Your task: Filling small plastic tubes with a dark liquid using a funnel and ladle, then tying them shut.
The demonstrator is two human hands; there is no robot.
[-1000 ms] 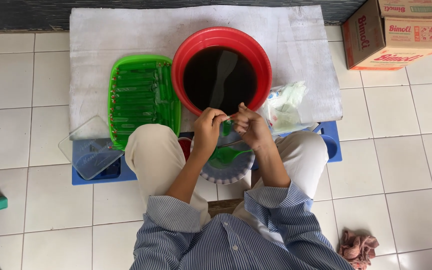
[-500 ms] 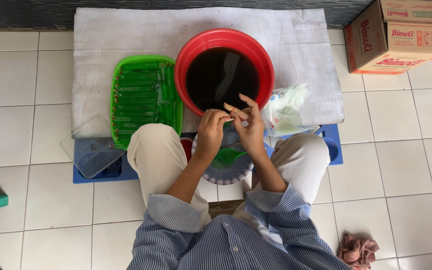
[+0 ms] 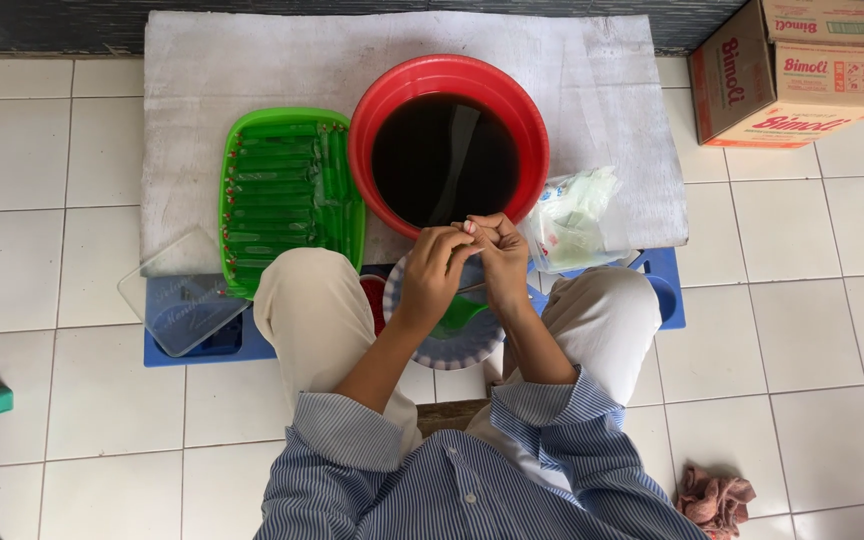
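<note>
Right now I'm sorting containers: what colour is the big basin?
Red basin, holding dark liquid; head view.

A big bowl full of liquid sits on a mat on the floor. A tray packed with small filled tubes lies on the mat too, touching the bowl on its left side. A bag lies just right of the bowl. The person sits in front of the bowl, knees apart. The left hand and right hand meet at the bowl's near rim, above a plate between the knees. A box stands far right, off the mat. A lid lies near the left knee. A rag lies behind, to the right.
</note>
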